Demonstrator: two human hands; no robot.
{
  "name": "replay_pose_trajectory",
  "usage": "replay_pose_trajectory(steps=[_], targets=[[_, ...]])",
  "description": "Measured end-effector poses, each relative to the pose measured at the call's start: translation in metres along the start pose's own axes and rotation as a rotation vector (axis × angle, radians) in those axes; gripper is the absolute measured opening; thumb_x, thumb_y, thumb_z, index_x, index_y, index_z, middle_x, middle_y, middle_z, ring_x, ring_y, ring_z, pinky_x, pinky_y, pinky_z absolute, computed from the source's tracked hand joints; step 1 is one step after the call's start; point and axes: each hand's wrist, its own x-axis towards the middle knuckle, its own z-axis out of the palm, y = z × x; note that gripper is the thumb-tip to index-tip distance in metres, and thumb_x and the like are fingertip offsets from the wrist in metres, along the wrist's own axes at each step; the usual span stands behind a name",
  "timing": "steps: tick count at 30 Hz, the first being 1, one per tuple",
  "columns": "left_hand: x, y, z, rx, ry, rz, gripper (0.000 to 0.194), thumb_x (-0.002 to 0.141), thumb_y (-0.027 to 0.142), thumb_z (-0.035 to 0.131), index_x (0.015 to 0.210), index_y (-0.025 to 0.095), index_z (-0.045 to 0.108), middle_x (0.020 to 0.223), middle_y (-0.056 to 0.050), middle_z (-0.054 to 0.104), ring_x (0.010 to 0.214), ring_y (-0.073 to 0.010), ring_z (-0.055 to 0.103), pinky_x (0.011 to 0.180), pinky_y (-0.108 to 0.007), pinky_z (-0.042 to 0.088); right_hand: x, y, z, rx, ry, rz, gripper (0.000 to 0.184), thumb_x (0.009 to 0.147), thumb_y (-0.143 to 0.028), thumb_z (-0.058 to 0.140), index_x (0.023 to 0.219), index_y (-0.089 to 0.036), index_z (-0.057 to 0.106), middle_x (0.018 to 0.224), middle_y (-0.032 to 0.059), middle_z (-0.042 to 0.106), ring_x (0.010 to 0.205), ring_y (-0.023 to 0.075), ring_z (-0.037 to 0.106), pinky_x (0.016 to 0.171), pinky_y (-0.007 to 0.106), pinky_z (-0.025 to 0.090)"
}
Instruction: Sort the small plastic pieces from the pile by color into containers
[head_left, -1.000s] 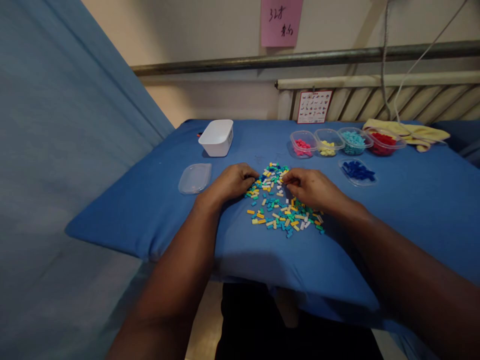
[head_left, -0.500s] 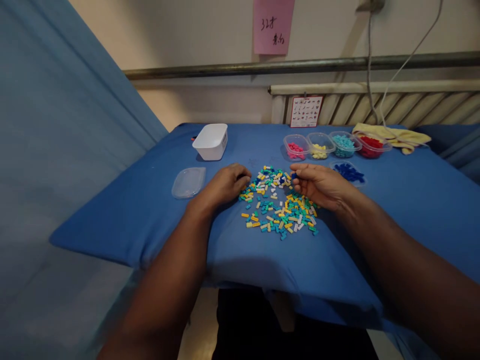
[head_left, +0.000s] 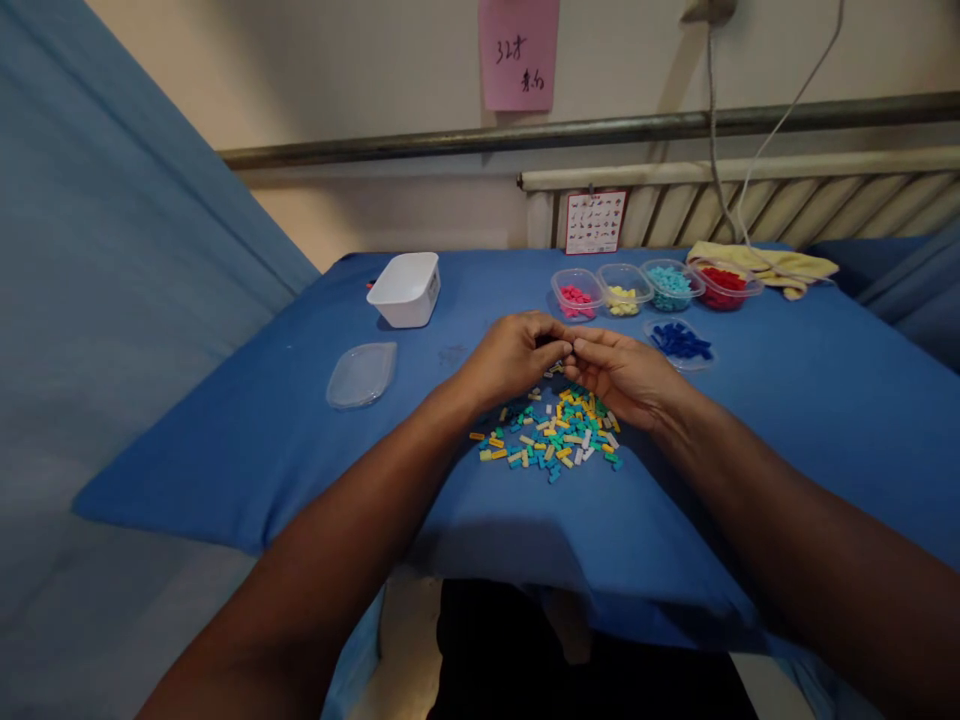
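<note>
Across the whole middle of the view, a blue-covered table (head_left: 300, 430), its cloth creased at the near edge. Blue-grey curtain (head_left: 82, 260) down the left side. Behind the table, a pale ribbed radiator (head_left: 817, 166) at right and a metal pipe (head_left: 360, 147) along the wall above it.

Both forearms reach in from below. Left hand (head_left: 517, 355): fingers bent inward, meeting the other hand's fingertips over the far part of the loose pieces; cannot tell whether it grips anything. Right hand (head_left: 630, 380): thumb and finger pinched together on a small dark piece, palm partly turned up.

Yellow cloth (head_left: 776, 268) crumpled at the far right. Pink paper (head_left: 519, 60) with handwriting on the wall; white tub (head_left: 407, 290) upright at far left, clear lid (head_left: 362, 376) flat nearer the person. Row of four clear containers (head_left: 553, 288) at far right of centre, left to right: pink, pale yellow, light blue, red pieces. Dark blue pieces (head_left: 681, 340) in a shallow clear tray (head_left: 707, 363) just in front. Printed card (head_left: 594, 222) upright against the radiator.

Loose pieces (head_left: 568, 432), yellow, green, blue, cream and white, scattered beneath and nearer than the hands. Smallest noted: the dark piece (head_left: 574, 348), where the fingertips meet.
</note>
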Motion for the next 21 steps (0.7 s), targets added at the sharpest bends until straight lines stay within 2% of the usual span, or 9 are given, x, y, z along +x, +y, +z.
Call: replay_pose_trajectory(steps=[3, 6, 9, 14, 17, 21], targets=[[0.0, -0.007, 0.012, -0.016, 0.113, -0.009, 0.015, 0.095, 0.021, 0.073, 0.106, 0.019, 0.083, 0.101, -0.004, 0.081, 0.092, -0.0179, 0.074, 0.088, -0.03, 0.057, 0.003, 0.003, -0.002, 0.009, 0.1, -0.057, 0.026, 0.08, -0.019, 0.093, 0.1, -0.022, 0.078, 0.096, 0.0016, 0.08, 0.084, 0.0141, 0.073, 0.085, 0.029, 0.066], [-0.009, -0.012, 0.022, -0.083, 0.252, -0.047, 0.015, 0.096, 0.03, 0.076, 0.105, 0.019, 0.082, 0.097, -0.004, 0.081, 0.087, -0.0173, 0.073, 0.084, -0.03, 0.057, 0.003, 0.005, 0.003, 0.012, 0.164, -0.086, 0.033, 0.072, -0.021, 0.099, 0.097, -0.021, 0.078, 0.092, 0.001, 0.079, 0.084, 0.0145, 0.075, 0.084, 0.028, 0.066], [-0.018, -0.011, 0.021, -0.185, 0.302, -0.098, 0.02, 0.094, 0.037, 0.079, 0.1, 0.018, 0.081, 0.091, -0.004, 0.08, 0.082, -0.0168, 0.071, 0.077, -0.028, 0.056, 0.001, 0.006, 0.013, -0.022, 0.174, -0.14, 0.037, 0.069, -0.026, 0.101, 0.097, -0.02, 0.078, 0.091, 0.0006, 0.079, 0.082, 0.0138, 0.075, 0.083, 0.028, 0.066], [-0.023, -0.007, 0.013, -0.255, 0.296, -0.117, 0.025, 0.094, 0.043, 0.079, 0.094, 0.018, 0.082, 0.087, -0.004, 0.08, 0.079, -0.017, 0.07, 0.072, -0.028, 0.053, -0.003, 0.008, 0.021, -0.066, 0.153, -0.202, 0.04, 0.07, -0.036, 0.101, 0.097, -0.021, 0.077, 0.09, -0.0001, 0.078, 0.083, 0.014, 0.075, 0.086, 0.029, 0.065], [-0.024, -0.008, 0.012, -0.187, 0.278, -0.082, 0.024, 0.097, 0.043, 0.076, 0.097, 0.02, 0.083, 0.091, -0.003, 0.082, 0.085, -0.0182, 0.072, 0.078, -0.029, 0.055, -0.004, 0.007, 0.018, -0.088, 0.103, -0.157, 0.042, 0.069, -0.037, 0.102, 0.099, -0.02, 0.077, 0.092, 0.0008, 0.079, 0.082, 0.0137, 0.075, 0.088, 0.03, 0.066], [-0.025, -0.012, 0.011, -0.049, 0.158, -0.021, 0.022, 0.103, 0.034, 0.066, 0.108, 0.023, 0.084, 0.104, -0.003, 0.084, 0.095, -0.0194, 0.076, 0.089, -0.032, 0.057, -0.003, 0.008, 0.011, -0.142, 0.105, -0.105, 0.041, 0.069, -0.035, 0.103, 0.098, -0.02, 0.078, 0.09, 0.0019, 0.081, 0.077, 0.0138, 0.076, 0.083, 0.03, 0.067]])
